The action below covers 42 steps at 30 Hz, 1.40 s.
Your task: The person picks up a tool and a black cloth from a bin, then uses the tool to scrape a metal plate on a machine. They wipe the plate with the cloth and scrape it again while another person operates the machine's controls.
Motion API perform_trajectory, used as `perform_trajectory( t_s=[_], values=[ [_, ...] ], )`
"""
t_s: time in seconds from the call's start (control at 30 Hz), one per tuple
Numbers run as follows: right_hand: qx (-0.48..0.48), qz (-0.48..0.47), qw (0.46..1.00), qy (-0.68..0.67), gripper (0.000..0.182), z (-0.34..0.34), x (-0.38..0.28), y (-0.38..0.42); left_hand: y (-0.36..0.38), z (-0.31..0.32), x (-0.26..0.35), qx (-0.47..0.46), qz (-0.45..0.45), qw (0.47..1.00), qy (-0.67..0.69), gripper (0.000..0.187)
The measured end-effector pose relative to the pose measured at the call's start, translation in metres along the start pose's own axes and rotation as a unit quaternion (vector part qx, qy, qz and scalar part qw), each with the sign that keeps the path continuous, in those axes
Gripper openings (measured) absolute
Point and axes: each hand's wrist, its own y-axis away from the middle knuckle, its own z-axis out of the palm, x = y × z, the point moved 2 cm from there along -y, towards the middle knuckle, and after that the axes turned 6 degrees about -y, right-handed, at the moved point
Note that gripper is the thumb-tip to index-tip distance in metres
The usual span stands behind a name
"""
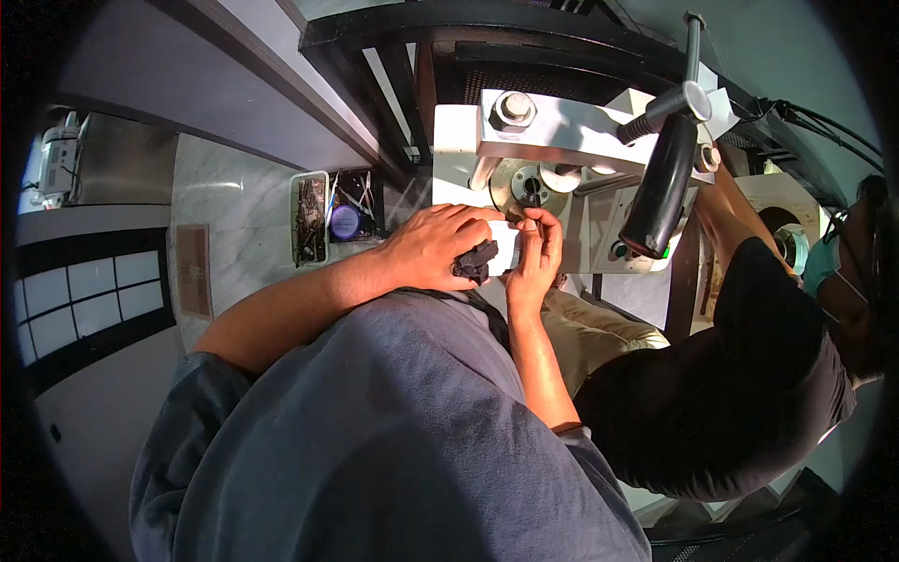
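Observation:
Close in front of my body, my left hand (pixel 438 245) has its fingers wrapped round a white object (pixel 504 247), with a black crumpled piece (pixel 476 262) below the fingers. At the right side of the white object is my right hand (pixel 536 255), its thumb and fingers pinched together near a small dark piece (pixel 531 201). What exactly the right fingertips hold is too small to make out. Just beyond both hands, the machine's round metal fixture (pixel 530 185) has a dark centre.
A metal press bar (pixel 571 131) with a large bolt spans above the fixture, and a black-handled lever (pixel 663 183) hangs at its right. A co-worker (pixel 721 375) in dark clothing is close on the right. Left stand a scrap-filled bin (pixel 311 220) and a purple round container (pixel 346 222).

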Motion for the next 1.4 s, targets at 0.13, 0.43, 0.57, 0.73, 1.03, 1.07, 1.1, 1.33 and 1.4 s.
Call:
perform_trajectory(
  t_s=[0.13, 0.43, 0.57, 0.73, 1.03, 1.07, 1.1, 1.33, 1.4],
  values=[
    [0.002, 0.002, 1.000, 0.005, 0.018, -0.0009, 0.0018, 0.0004, -0.0003, -0.0008, -0.0006, -0.008, -0.001, 1.000, 0.004, 0.061],
    [0.000, -0.011, 1.000, 0.019, 0.019, -0.0014, 0.0027, 0.0003, -0.0021, -0.0043, 0.0011, 0.001, 0.005, 1.000, 0.006, 0.054],
    [-0.010, 0.019, 0.998, 0.053, 0.020, -0.0037, 0.0022, 0.0018, -0.0023, -0.0040, 0.0019, 0.000, 0.003, 1.000, 0.000, 0.053],
    [-0.016, 0.013, 0.998, 0.056, 0.020, -0.0044, 0.0035, 0.0016, -0.0004, -0.0014, 0.0004, -0.001, -0.003, 1.000, 0.009, 0.058],
    [-0.011, 0.002, 0.999, 0.040, 0.019, -0.0054, 0.0078, 0.0002, 0.0001, -0.0003, -0.0006, -0.005, 0.000, 1.000, 0.001, 0.061],
    [-0.004, -0.014, 0.999, 0.036, 0.020, -0.0049, 0.0074, -0.0002, 0.0003, 0.0000, -0.0009, -0.005, 0.001, 1.000, 0.001, 0.061],
    [-0.004, -0.014, 0.999, 0.036, 0.020, -0.0053, 0.0064, 0.0003, 0.0007, 0.0006, -0.0014, -0.006, 0.000, 1.000, 0.002, 0.061],
    [-0.018, 0.015, 0.999, 0.037, 0.018, -0.0047, 0.0032, 0.0017, 0.0003, 0.0003, -0.0008, -0.006, 0.001, 1.000, -0.001, 0.061],
    [-0.019, 0.017, 0.999, 0.036, 0.019, -0.0045, 0.0035, 0.0015, 0.0001, -0.0003, -0.0006, -0.008, 0.000, 1.000, -0.001, 0.061]
  ],
)
